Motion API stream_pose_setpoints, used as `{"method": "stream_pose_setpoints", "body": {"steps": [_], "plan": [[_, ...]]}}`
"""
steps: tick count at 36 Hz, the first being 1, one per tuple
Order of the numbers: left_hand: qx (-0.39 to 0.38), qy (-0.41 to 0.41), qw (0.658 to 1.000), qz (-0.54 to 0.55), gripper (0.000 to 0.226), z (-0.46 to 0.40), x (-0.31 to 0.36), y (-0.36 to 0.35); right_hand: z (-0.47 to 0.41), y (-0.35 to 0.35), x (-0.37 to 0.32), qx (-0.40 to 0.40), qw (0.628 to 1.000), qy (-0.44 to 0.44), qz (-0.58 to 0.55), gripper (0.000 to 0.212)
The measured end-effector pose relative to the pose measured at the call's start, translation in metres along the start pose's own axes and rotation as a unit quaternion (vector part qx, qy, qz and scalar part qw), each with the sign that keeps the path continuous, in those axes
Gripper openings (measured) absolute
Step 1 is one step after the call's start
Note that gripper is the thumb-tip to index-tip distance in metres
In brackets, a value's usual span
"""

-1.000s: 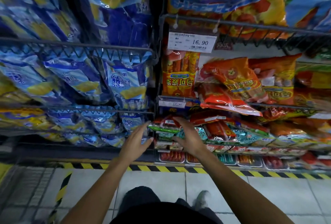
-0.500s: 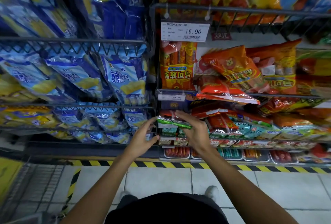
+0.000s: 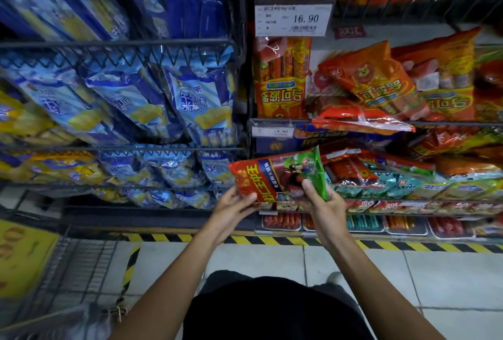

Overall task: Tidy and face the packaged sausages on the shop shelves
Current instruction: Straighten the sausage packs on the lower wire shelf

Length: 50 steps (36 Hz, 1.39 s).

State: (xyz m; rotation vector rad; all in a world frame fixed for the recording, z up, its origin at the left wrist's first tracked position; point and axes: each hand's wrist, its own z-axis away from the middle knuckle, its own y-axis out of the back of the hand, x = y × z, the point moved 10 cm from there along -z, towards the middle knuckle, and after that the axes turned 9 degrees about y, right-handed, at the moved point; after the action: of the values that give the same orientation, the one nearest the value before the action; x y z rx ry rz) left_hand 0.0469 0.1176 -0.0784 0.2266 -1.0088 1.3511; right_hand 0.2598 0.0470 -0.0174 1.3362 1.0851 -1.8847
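Red-green sausage pack [image 3: 280, 176] is held face-up in front of the lower right shelf [image 3: 408, 199], off the rack. Its left end is pinched by left hand [image 3: 231, 207], its right end gripped by right hand [image 3: 325, 207]. Step judged: reorienting 1 pack. Next: reinsertion, label facing outward, among the jumbled sausage packs [image 3: 381, 173].

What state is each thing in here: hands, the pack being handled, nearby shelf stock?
Left hand: grips the pack's red end.
Right hand: pinches the pack's green end.
Red and green sausage pack: held off the shelf, front up, tilted.
Red pack: lying flat, overhanging the wire shelf edge.
Orange lion pack: leaning askew.
16.90 price tag: hanging straight.
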Motion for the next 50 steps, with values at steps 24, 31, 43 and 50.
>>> {"method": "stream_pose_setpoints", "body": {"steps": [24,31,43,50], "plan": [[0.152,-0.2,0.885,-0.392,0.05,0.041,0.074,-0.019,-0.013,-0.048,0.001,-0.263,0.854,0.145,0.425,0.077],[0.139,-0.231,0.912,-0.311,0.054,0.042,0.081,-0.038,-0.03,-0.036,-0.018,-0.218,0.849,0.164,0.453,0.049],[0.185,-0.245,0.878,-0.367,0.046,0.028,0.092,-0.043,-0.041,-0.027,-0.037,-0.169,0.885,0.178,0.396,0.031],[0.223,-0.301,0.867,-0.329,0.048,0.025,0.108,-0.044,-0.057,-0.034,-0.055,-0.163,0.873,0.223,0.401,0.03]]}}
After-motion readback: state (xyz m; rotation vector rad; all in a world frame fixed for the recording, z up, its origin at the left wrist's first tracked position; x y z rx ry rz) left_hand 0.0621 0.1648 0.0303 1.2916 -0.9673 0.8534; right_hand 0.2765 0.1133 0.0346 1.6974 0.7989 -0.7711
